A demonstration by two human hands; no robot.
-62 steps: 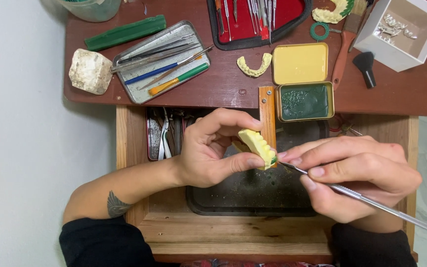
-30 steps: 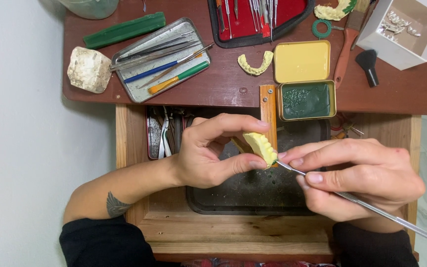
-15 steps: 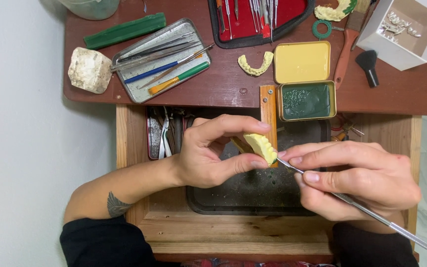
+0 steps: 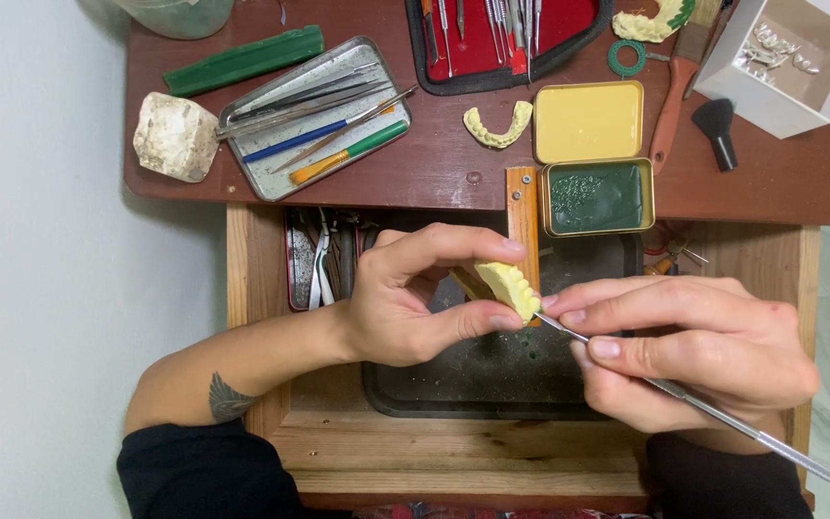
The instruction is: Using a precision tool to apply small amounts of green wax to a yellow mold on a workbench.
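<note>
left hand (image 4: 405, 303) same grip, yellow cast (image 4: 509, 286), tool (image 4: 703, 408) lower

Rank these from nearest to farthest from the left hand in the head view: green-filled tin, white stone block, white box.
From the left hand:
1. Green-filled tin, up and right, by the bench edge.
2. White stone block, upper left on the tabletop.
3. White box, far upper-right corner.

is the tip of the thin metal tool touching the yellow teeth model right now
Touching. The head view shows the thin metal tool, held in the right hand, meeting the edge of the yellow teeth model without a gap.
</note>
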